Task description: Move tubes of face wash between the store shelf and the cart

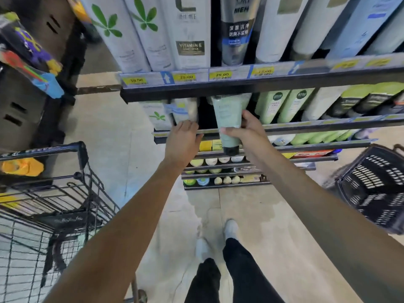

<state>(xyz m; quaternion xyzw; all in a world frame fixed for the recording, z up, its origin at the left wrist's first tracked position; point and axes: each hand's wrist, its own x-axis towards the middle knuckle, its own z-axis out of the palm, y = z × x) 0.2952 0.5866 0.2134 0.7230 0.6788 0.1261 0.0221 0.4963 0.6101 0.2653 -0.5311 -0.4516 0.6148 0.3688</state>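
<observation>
Fingers of both hands at the second shelf, one tube in grip.

Left of centre, the left hand (183, 136) reaches to the shelf lip with fingers (189, 124) extended and touching the foot of a pale tube (189, 110); no grasp is visible, and the contact looks like steadying the row. At centre, the right hand (244, 132) wraps thumb and fingers round a green face wash tube (227, 121), cap down, its top under the upper shelf (218, 92) at a dark gap in the row, seemingly so it clears that edge. Whether it is entering or leaving cannot be told. Lower left stands the cart (54, 193); far right, a black basket (376, 189).
</observation>
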